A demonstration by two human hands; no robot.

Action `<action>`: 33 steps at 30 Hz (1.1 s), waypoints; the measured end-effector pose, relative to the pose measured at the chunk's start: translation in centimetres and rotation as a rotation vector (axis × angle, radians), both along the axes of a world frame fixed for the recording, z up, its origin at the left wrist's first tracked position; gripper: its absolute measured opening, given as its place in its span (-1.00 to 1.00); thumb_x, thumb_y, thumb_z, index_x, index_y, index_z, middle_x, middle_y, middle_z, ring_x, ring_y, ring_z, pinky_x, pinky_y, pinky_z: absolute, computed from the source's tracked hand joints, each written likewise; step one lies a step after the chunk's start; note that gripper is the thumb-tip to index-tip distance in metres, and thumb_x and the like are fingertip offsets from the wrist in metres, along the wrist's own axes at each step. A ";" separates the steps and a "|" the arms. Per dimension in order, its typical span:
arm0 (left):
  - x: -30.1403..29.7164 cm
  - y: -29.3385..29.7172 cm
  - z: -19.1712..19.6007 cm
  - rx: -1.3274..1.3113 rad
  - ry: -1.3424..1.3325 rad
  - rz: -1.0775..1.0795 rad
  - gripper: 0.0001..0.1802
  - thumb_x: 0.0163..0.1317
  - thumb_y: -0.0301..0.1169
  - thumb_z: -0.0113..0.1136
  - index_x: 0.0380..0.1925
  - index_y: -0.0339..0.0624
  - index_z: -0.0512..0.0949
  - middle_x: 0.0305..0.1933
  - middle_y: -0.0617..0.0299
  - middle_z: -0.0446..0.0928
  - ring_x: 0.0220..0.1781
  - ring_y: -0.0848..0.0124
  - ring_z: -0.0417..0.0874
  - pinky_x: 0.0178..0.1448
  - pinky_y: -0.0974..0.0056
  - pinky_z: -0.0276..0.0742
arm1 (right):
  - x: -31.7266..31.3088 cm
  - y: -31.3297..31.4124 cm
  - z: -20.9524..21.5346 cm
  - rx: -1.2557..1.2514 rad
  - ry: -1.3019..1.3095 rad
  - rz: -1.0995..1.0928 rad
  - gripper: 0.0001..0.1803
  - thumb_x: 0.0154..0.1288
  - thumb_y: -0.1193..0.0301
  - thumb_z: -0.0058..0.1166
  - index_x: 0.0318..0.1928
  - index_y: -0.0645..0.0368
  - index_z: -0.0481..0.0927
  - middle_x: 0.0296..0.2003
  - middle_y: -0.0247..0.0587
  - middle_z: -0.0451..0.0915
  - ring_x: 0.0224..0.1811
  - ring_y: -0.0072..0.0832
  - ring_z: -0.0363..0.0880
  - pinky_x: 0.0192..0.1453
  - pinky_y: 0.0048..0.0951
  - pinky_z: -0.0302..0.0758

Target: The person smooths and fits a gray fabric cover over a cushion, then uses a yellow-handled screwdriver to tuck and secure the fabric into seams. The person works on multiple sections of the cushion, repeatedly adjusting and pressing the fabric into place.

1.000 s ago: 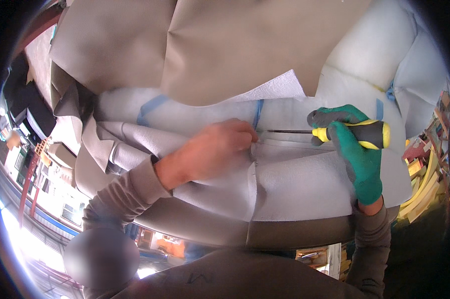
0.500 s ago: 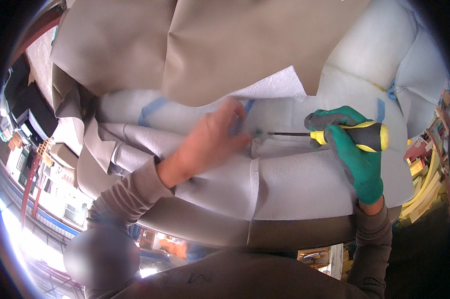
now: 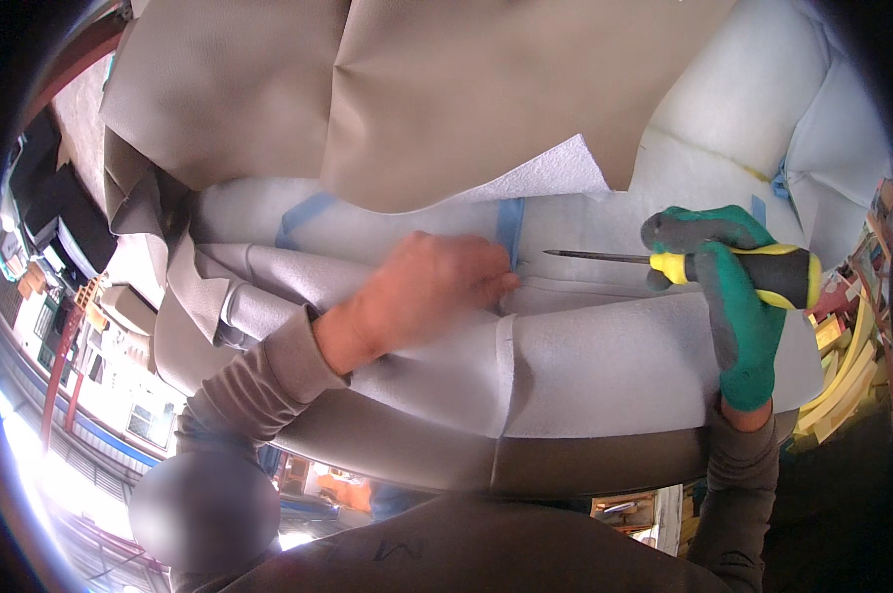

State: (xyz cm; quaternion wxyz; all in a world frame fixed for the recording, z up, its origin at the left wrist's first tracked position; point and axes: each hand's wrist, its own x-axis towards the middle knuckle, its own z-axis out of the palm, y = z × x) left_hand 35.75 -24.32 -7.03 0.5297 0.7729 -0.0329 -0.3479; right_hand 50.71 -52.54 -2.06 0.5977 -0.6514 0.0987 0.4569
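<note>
My right hand [image 3: 738, 287], in a green and grey glove, is closed around the black and yellow handle of a screwdriver [image 3: 782, 276]. Its thin shaft points left, its tip apart from the cloth and to the right of a blue strap [image 3: 509, 232]. Bare and slightly blurred, my left hand [image 3: 422, 292] has its fingers drawn together beside the lower end of that strap. What those fingers hold, if anything, is hidden. Beneath both hands lies a turned-back cover [image 3: 595, 366] with a pale fuzzy underside and a seam, over white padding [image 3: 585, 232].
A brown leather-like sheet [image 3: 486, 89] drapes over the far side, one corner folded to its white back. Another blue strip [image 3: 303, 217] crosses the padding at left. Yellow foam pieces [image 3: 852, 376] lie beyond the right edge. A blurred round patch [image 3: 204, 511] covers the lower left.
The screwdriver in my right hand has moved right, away from my left hand. My left hand has dropped slightly and its fingers have drawn in, leaving more of the blue strap visible.
</note>
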 end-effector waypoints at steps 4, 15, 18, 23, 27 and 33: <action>0.4 0.1 0.5 0.031 -0.083 -0.089 -0.82 0.27 -0.33 0.39 -0.43 -0.12 0.60 -0.17 0.18 0.57 -0.02 0.08 0.70 -0.04 -0.03 0.67 | -0.2 0.1 -0.3 0.026 -0.048 -0.085 -0.74 0.56 0.57 0.04 0.11 0.37 0.71 0.14 0.07 0.78 0.14 -0.31 0.78 0.28 -0.29 0.70; 0.0 0.0 0.0 -0.080 -0.102 -0.109 -0.86 0.22 -0.39 0.37 -0.44 -0.21 0.66 0.04 0.12 0.64 0.08 0.07 0.66 0.16 0.04 0.68 | -1.5 0.9 -0.3 -0.001 0.160 0.059 -0.76 0.59 0.57 0.15 0.16 0.29 0.72 0.07 -0.19 0.81 0.02 -0.56 0.77 0.12 -0.51 0.69; 0.2 0.0 0.2 -0.062 -0.088 -0.120 -0.85 0.24 -0.38 0.36 -0.42 -0.22 0.66 0.04 0.10 0.65 0.08 0.06 0.67 0.16 0.03 0.68 | -1.9 1.2 -0.8 0.007 0.158 0.042 -0.76 0.59 0.58 0.16 0.16 0.26 0.73 -0.01 -0.28 0.81 -0.08 -0.64 0.74 -0.01 -0.59 0.66; 0.4 0.0 0.4 -0.031 -0.060 -0.121 -0.82 0.25 -0.34 0.36 -0.39 -0.24 0.67 0.06 0.07 0.65 0.06 0.01 0.68 0.18 0.00 0.68 | -3.2 1.7 -2.0 0.016 0.174 -0.009 -0.79 0.57 0.55 0.24 0.13 0.22 0.76 -0.15 -0.37 0.81 -0.25 -0.71 0.69 -0.18 -0.61 0.61; -0.7 0.2 -0.1 -0.021 -0.064 -0.083 -0.81 0.33 -0.32 0.34 -0.33 -0.24 0.67 0.03 0.02 0.65 0.05 -0.04 0.68 0.18 -0.05 0.68 | -3.6 1.3 -2.9 -0.010 0.095 0.144 -0.81 0.55 0.51 0.31 0.09 0.22 0.77 -0.21 -0.38 0.81 -0.27 -0.69 0.72 -0.19 -0.55 0.66; -2.2 -0.3 -1.8 -0.130 0.011 -0.065 -0.76 0.34 -0.31 0.37 -0.38 -0.26 0.63 -0.10 -0.08 0.61 0.03 -0.13 0.67 0.16 -0.13 0.65 | -3.8 2.7 -3.6 0.018 0.132 0.160 -0.91 0.58 0.56 0.23 -0.04 0.30 0.75 -0.14 -0.22 0.79 -0.07 -0.53 0.77 0.04 -0.41 0.73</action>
